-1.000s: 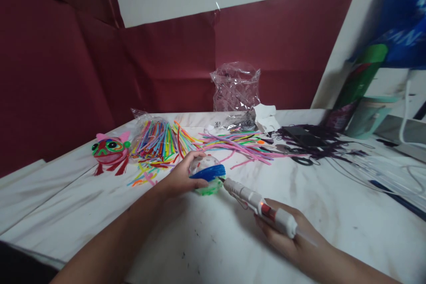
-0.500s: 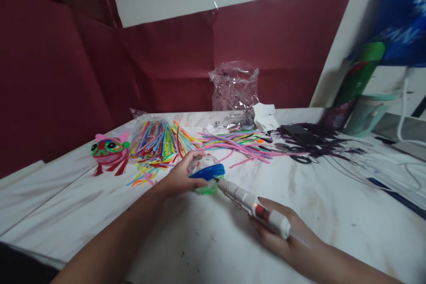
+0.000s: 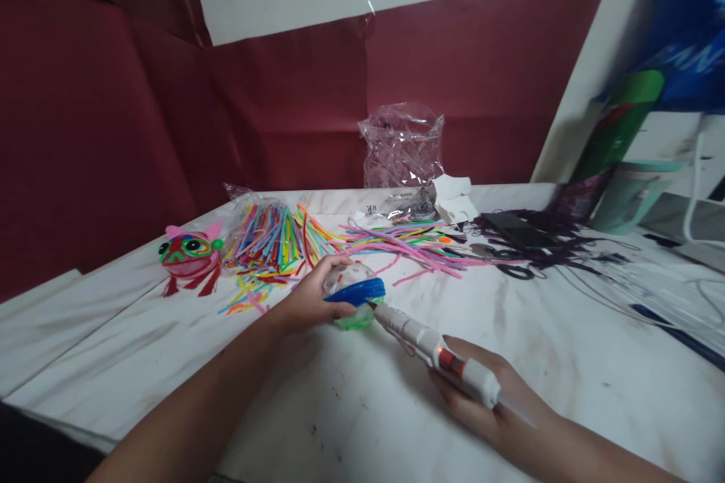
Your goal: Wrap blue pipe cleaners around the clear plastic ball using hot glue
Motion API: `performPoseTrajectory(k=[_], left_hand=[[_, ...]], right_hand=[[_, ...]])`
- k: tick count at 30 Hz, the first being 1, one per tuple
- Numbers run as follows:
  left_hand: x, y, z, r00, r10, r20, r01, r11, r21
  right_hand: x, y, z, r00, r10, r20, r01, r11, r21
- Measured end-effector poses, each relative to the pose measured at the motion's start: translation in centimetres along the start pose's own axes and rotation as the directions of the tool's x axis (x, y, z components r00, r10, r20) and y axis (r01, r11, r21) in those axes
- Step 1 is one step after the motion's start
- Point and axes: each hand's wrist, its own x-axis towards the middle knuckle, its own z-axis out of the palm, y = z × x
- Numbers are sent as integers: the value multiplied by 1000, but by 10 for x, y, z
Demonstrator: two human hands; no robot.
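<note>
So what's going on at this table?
A person is working at a marble table. The left hand steadies a clear ball with a blue band and green underside, while the right hand holds a white glue gun, its tip at the ball's side. Behind lie colourful strips, a finished red frog-like figure and a crumpled plastic bag.

Ball [image 3: 354,293] before strips [image 3: 362,238], left of glue gun [image 3: 436,351].
</note>
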Motion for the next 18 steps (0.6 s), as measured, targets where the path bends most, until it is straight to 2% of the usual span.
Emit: performPoseTrajectory(k=[9,18], left_hand=[[0,-3,0,1000,17,10,-16,999,-48],[1,-2,0,1000,4,24,-3,998,-57]], right_hand=[[-1,-3,-1,999,19,-26,-20,1000,-19],[-4,5,0,999,54,-7,-54,999,-3]])
